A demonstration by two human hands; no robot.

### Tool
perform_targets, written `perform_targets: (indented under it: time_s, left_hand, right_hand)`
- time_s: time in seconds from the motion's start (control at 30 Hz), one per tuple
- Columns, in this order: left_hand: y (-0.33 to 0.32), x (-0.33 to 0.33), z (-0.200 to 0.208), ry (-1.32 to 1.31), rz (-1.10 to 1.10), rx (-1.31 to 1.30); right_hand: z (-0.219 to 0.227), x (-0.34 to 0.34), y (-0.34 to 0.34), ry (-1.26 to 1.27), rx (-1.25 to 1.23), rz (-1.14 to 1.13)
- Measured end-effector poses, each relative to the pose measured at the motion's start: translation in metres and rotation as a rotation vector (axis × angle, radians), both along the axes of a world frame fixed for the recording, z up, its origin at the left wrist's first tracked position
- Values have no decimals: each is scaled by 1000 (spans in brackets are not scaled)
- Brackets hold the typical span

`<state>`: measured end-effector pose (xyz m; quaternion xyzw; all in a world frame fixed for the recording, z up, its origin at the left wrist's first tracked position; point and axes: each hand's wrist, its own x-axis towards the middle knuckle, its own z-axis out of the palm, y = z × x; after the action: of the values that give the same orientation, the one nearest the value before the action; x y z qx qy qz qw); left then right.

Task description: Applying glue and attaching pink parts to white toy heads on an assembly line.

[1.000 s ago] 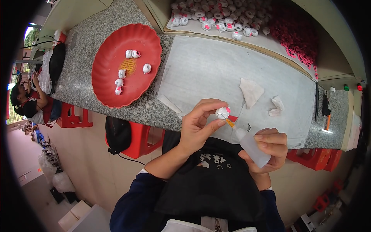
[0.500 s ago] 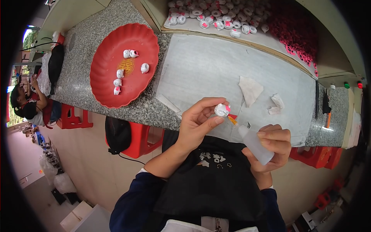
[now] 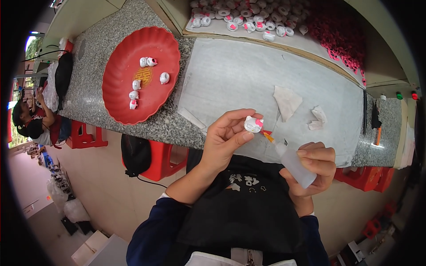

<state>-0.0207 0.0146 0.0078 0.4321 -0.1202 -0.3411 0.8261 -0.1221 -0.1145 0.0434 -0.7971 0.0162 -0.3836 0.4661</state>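
"How are the left fingers (image 3: 242, 138) set?"

"Thumb and forefinger are nearly together, pinching a small white bead (image 3: 253, 124) with a pink bow. The left hand (image 3: 223, 141) holds it above the near part of a white sheet (image 3: 230, 75)."

"And the right hand (image 3: 316, 166)?"

"Its fingers are curled around a translucent squeeze bottle (image 3: 298, 168), tilted so that the orange nozzle (image 3: 268, 137) points far and left, toward the bead. The tip is just beside it; whether they touch, one cannot tell."

"What lies around them?"

"Right of the bead, on the sheet, are two torn pale scraps: a larger one (image 3: 288, 103) and a smaller one (image 3: 317, 119). To the left, a scalloped red plate (image 3: 120, 73) on the granite tabletop (image 3: 95, 57) carries six similar beads."

"Farther off?"

"A shelf on the far side bears a heap of white beads (image 3: 266, 13), with a dark pink pile (image 3: 333, 40) to its right. Someone else (image 3: 33, 119) sits at the far left."
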Motion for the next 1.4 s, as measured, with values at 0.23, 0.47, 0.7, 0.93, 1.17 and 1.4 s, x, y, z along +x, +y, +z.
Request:
perform_targets:
  time_s: [0.23, 0.47, 0.7, 0.93, 1.17, 1.4]
  left_hand:
    - [1, -1, -1, 4, 6, 1]
    - [2, -1, -2, -12, 42, 20]
    - [-5, 0, -4, -25, 13, 19]
    - [2, 10, -5, 47, 104, -63]
    - [5, 17, -5, 33, 143, -68]
    - [4, 18, -4, 27, 135, -17]
  right_hand:
    - [2, 1, 2, -24, 31, 29]
    - [1, 0, 2, 18, -8, 9]
    - [4, 1, -1, 53, 48, 22]
    - [0, 18, -53, 104, 369, -90]
    - [-32, 87, -174, 408, 112, -175]
    - [-42, 135, -210, 769, -762, -562]
